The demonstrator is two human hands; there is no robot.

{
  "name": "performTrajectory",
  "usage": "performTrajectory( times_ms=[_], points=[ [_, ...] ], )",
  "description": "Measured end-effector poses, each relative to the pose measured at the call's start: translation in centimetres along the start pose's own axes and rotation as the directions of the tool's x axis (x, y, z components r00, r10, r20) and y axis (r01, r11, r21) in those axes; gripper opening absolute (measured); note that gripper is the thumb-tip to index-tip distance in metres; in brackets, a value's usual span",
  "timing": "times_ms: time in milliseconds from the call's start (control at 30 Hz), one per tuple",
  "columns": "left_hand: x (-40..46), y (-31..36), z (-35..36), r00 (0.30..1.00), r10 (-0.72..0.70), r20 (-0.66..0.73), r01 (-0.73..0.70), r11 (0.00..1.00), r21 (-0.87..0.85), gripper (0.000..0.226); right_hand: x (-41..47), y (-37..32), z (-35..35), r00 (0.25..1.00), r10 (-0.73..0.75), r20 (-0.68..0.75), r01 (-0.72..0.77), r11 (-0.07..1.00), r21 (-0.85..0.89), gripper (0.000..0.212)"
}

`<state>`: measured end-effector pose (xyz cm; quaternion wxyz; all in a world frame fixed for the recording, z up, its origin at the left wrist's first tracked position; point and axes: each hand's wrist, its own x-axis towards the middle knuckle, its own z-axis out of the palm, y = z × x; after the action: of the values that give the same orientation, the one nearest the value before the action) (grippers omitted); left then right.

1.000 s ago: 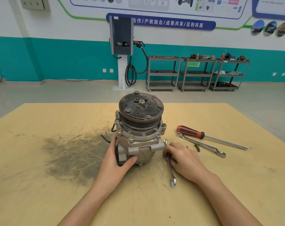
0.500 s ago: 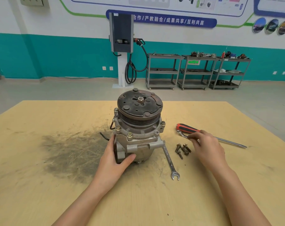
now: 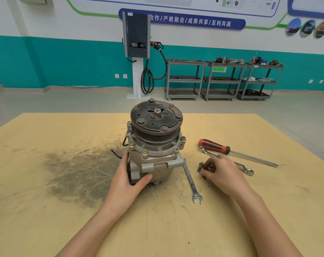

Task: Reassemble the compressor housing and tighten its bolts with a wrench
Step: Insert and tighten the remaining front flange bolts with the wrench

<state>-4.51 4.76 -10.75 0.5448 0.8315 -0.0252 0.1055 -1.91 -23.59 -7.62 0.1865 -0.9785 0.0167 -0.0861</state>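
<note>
The compressor (image 3: 154, 145) stands upright near the middle of the yellow table (image 3: 46, 219), toward its far edge, pulley face up. It looks like a heavy block of cast metal, stiff and probably a little greasy, so I judge it is best steadied low on the body, not by the pulley on top.

My left hand (image 3: 127, 180) grips the lower left side of the body, palm against the metal, thumb wrapped across the front.

My right hand (image 3: 225, 173) rests on the table just right of the compressor, fingers curled down and pinching at a few loose bolts (image 3: 201, 166). They are small, hard and likely to roll. How many I have hold of I cannot tell.

An open-ended wrench (image 3: 191, 182) lies flat between the compressor and my right hand, its near jaw pointing toward me. A ring wrench (image 3: 244, 168) and a red-handled screwdriver (image 3: 231, 151) lie beyond my right hand, toward the table's right edge.
</note>
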Motion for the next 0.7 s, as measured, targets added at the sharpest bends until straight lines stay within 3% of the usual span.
performTrajectory(
  times_ms=[100, 367, 433, 500, 533, 600, 667, 700],
  points=[
    [0.0, 0.0, 0.0, 1.0, 0.0, 0.001, 0.0, 1.0, -0.008, 0.087, -0.2, -0.5, 0.4, 1.0, -0.011, 0.011, 0.012, 0.995, -0.099, 0.023],
    [0.0, 0.1, -0.1, 1.0, -0.02, 0.011, 0.02, 1.0, -0.022, 0.09, -0.6, -1.4, 1.0, 0.997, -0.065, -0.045, 0.06, 0.992, -0.109, 0.016],
    [0.1, 0.2, -0.2, 1.0, -0.023, 0.017, 0.024, 0.999, -0.028, 0.091, -0.6, -1.7, 0.6, 0.987, -0.075, -0.145, 0.073, 0.997, -0.021, 0.008],
    [0.1, 0.2, -0.2, 0.999, -0.031, 0.021, 0.032, 0.999, -0.034, 0.092, -0.9, -2.3, 0.0, 0.961, -0.091, -0.263, 0.149, 0.966, 0.211, 0.011],
    [0.1, 0.2, -0.2, 0.999, -0.035, 0.022, 0.035, 0.999, -0.035, 0.093, -1.1, -2.7, -0.3, 0.944, -0.088, -0.318, 0.208, 0.906, 0.369, 0.016],
    [0.1, 0.3, -0.2, 0.999, -0.032, 0.025, 0.033, 0.999, -0.033, 0.094, -1.8, -4.1, -1.4, 0.917, -0.066, -0.394, 0.332, 0.674, 0.66, 0.022],
    [0.1, 0.4, -0.2, 0.999, -0.029, 0.021, 0.03, 0.999, -0.027, 0.097, -2.5, -5.7, -2.4, 0.901, -0.077, -0.426, 0.414, 0.439, 0.797, 0.02],
    [0.1, 0.4, -0.2, 0.999, -0.028, 0.017, 0.029, 0.999, -0.024, 0.099, -2.8, -6.4, -2.8, 0.896, -0.094, -0.433, 0.434, 0.379, 0.817, 0.019]
  ],
)
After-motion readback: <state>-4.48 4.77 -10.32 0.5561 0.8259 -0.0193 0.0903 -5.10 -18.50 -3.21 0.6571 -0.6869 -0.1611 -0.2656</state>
